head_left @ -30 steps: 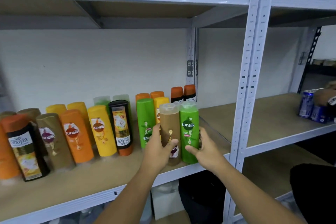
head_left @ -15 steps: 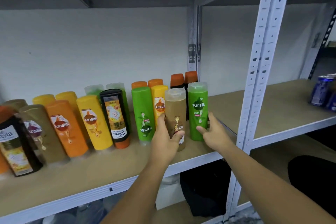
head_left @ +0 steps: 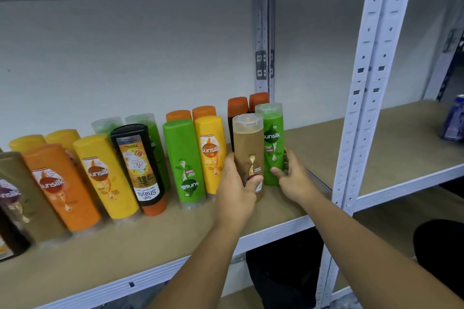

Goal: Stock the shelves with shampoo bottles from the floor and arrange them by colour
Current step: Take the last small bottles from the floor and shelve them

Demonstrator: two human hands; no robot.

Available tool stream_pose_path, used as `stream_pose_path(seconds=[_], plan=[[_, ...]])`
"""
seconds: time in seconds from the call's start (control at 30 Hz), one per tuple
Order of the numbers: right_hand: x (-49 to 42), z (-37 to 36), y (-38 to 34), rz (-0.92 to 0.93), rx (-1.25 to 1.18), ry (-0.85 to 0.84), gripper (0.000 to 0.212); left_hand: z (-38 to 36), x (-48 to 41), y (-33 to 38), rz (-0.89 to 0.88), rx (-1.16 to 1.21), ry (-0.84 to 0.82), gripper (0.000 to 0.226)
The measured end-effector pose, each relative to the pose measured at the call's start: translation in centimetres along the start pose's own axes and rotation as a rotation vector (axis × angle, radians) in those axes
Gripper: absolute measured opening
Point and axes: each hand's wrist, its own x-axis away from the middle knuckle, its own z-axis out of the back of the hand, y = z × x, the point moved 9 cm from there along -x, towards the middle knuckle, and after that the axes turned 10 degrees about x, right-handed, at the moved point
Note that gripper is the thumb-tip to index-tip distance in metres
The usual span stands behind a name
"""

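My left hand [head_left: 236,189] grips a brown shampoo bottle [head_left: 248,148] standing on the wooden shelf [head_left: 150,241]. Right beside it stands a green Sunsilk bottle [head_left: 273,138], and my right hand [head_left: 291,178] wraps its lower part with thumb in front. To their left stand a yellow Sunsilk bottle [head_left: 212,150] and a green bottle [head_left: 185,160] set cap down. Two dark bottles with orange caps [head_left: 247,104] stand behind.
Further left a mixed row holds a black Shayla bottle [head_left: 140,168], yellow [head_left: 105,175], orange [head_left: 60,188] and brown [head_left: 15,195] ones. A grey upright post [head_left: 364,98] borders the bay. A blue can [head_left: 453,120] sits on the right shelf. A black bag [head_left: 283,268] lies below.
Both hands have pushed the brown and green bottles a little deeper onto the shelf. The camera has drawn closer and tilted down.
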Motion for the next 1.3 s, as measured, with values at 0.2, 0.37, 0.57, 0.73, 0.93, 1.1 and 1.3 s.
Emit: stream_pose_path(seconds=[0.2, 0.37, 0.57, 0.73, 0.93, 1.1, 1.3], plan=[[-0.3, 0.0, 0.4, 0.004, 0.038, 0.021, 0.055, -0.1, -0.9, -0.5, 0.013, -0.013, 0.022, 0.062], [0.9, 0.3, 0.2, 0.01, 0.113, 0.024, 0.053, 0.1, -0.5, 0.0, 0.009, 0.005, 0.009, 0.059], [5.4, 1.2, -0.9, -0.077, 0.082, 0.058, 0.049, 1.2, 1.3, 0.7, -0.013, 0.016, -0.018, 0.057], [9.4, -1.2, -3.1, -0.021, -0.066, -0.11, 0.04, 2.6, 3.1, 1.4, 0.024, 0.025, -0.051, 0.049], [13.6, -3.1, -5.5, 0.083, -0.095, -0.266, 0.054, 4.7, 5.0, 2.0, 0.116, 0.109, -0.099, 0.048], [15.4, -3.7, -7.1, 0.107, -0.064, -0.282, 0.048, 6.0, 6.5, 2.7, 0.174, 0.272, -0.175, 0.048], [17.0, -2.2, -6.7, 0.074, -0.105, -0.217, 0.053, 10.1, 5.7, 6.0, 0.078, 0.534, -0.014, 0.077]])
